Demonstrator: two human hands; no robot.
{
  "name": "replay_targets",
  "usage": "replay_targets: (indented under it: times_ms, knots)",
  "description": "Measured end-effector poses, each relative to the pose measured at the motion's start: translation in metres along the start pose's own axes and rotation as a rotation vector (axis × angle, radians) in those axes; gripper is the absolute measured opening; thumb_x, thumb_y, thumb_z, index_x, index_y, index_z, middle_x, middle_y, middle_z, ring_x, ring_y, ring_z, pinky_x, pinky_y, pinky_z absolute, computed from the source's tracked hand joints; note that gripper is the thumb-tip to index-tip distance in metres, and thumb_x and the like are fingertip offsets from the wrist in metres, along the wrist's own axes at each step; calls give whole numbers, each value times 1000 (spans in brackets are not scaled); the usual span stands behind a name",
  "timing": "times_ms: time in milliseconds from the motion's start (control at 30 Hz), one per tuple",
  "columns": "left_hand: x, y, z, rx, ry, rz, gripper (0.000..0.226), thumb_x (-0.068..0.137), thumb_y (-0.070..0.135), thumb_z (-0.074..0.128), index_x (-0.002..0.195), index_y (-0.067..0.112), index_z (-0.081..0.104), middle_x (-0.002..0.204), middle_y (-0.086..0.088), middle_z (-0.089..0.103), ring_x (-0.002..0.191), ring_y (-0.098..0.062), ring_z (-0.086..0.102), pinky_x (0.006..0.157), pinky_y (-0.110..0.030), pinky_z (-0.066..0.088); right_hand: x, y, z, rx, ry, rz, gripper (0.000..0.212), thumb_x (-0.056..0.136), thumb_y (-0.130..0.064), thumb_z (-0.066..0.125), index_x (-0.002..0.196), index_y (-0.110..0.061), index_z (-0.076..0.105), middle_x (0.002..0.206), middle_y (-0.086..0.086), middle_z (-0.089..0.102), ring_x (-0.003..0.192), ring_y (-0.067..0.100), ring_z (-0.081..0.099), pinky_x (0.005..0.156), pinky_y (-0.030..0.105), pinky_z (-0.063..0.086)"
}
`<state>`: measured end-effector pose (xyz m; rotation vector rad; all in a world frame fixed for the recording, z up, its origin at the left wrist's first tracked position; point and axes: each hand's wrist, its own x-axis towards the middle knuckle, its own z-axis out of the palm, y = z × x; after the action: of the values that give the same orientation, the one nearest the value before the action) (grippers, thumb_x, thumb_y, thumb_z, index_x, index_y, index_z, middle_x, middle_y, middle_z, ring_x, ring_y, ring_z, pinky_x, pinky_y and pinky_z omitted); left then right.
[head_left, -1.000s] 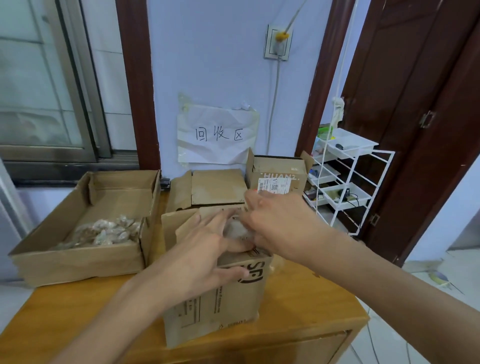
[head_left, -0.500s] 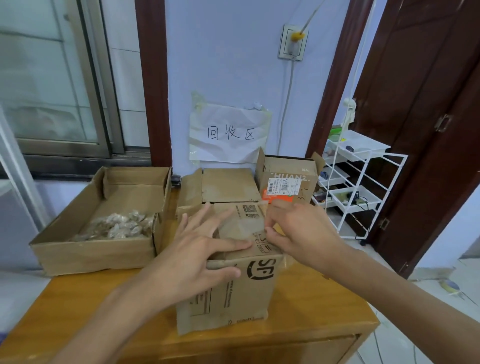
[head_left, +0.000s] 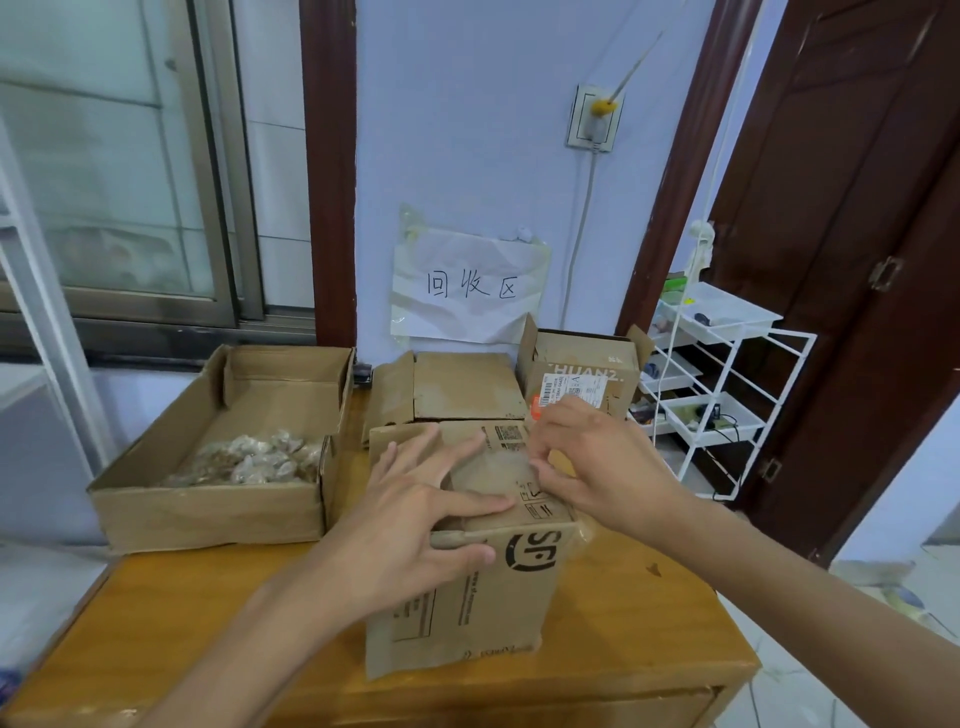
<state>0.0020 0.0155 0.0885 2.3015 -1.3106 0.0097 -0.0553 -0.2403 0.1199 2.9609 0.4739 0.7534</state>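
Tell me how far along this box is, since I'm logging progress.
Done: the flaps of the box are folded down over its top. In hand: the left hand presses them flat while the right hand pinches their right edge. Left, probably: settling that edge and sealing the top.

SF box (head_left: 498, 597) front-center on desk (head_left: 649, 634). Open tray box (head_left: 208, 509) to its left, holding bags (head_left: 249, 462). Flat-flapped box (head_left: 457, 387) behind it, labelled box (head_left: 582, 374) behind-right. Wire rack (head_left: 727, 395) right of desk.
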Motion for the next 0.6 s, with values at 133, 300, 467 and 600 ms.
replay_targets:
  times_ms: [133, 300, 467, 600]
  knots:
    - [1, 1, -1, -6, 14, -2, 46, 90, 67, 63, 133, 68, 50, 168, 30, 3, 157, -8, -16, 128, -48, -7, 0, 3, -3, -25, -86, -72, 29, 99, -46, 45, 100, -33, 71, 102, -20, 60, 105, 3, 50, 61, 36, 54]
    - [-1, 2, 1, 1, 24, -8, 46, 89, 67, 63, 133, 68, 50, 168, 29, 5, 156, -7, -14, 129, -50, -4, 2, 0, 2, 79, -11, 64, 16, 91, -38, 60, 84, -32, 73, 99, -21, 64, 103, 1, 54, 69, 34, 53]
    - [-1, 3, 0, 19, 34, -24, 45, 89, 66, 63, 132, 70, 49, 168, 29, 6, 156, -5, -14, 129, -50, -3, 4, -6, 13, 734, 93, 700, 19, 84, -19, 77, 66, -24, 76, 96, -24, 71, 106, -1, 62, 91, 24, 46]
    - [-2, 2, 1, 10, 46, -29, 45, 89, 67, 63, 131, 69, 50, 167, 29, 8, 156, -5, -12, 129, -50, -2, -12, -6, 19, 1147, 97, 989, 19, 83, -31, 74, 81, -13, 78, 103, -6, 78, 111, 20, 67, 93, 39, 54]
